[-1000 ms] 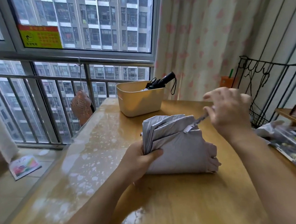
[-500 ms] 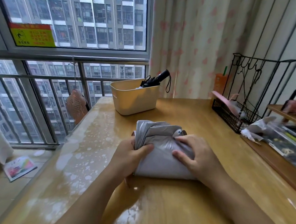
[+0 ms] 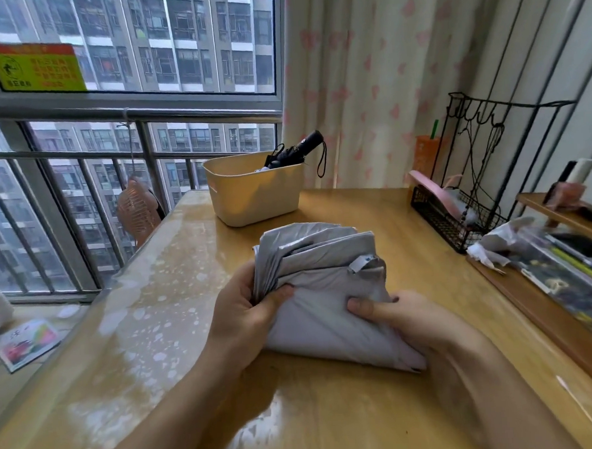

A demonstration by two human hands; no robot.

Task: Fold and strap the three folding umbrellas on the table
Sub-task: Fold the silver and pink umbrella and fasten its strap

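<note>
Head view shows two umbrellas: one grey umbrella [image 3: 320, 291] on the table [image 3: 332, 411], gripped by left hand [image 3: 246, 316] and right hand [image 3: 405, 316], and one black umbrella [image 3: 296, 153] in the cream bin [image 3: 255, 195].

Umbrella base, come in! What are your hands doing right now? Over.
Left hand grips bunched folds of grey umbrella. Right hand holds its near corner. Strap tab loose, not wrapped. Basket stands apart behind.
</note>
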